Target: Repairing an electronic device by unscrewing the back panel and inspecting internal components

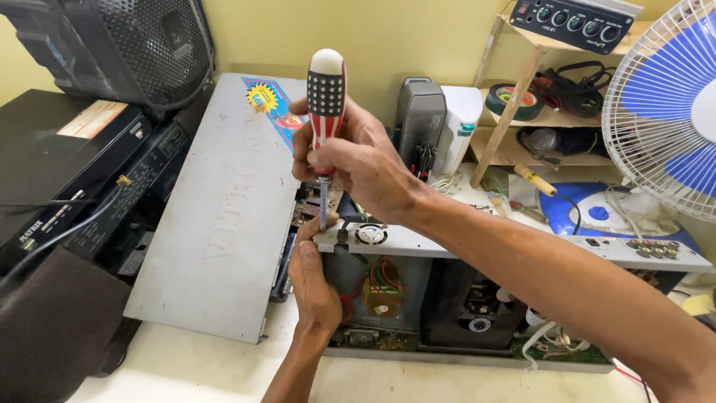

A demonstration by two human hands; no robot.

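Standing open on the counter (pixel 194 366), the grey-panelled electronics chassis (pixel 462 298) shows its wiring, its lifted grey lid (pixel 216 216) leaning just to the left. My right hand (pixel 358 160) grips an upright striped screwdriver (pixel 326 104), tip down at the chassis's top edge. My left hand (pixel 313 280) pinches that edge beside the tip.
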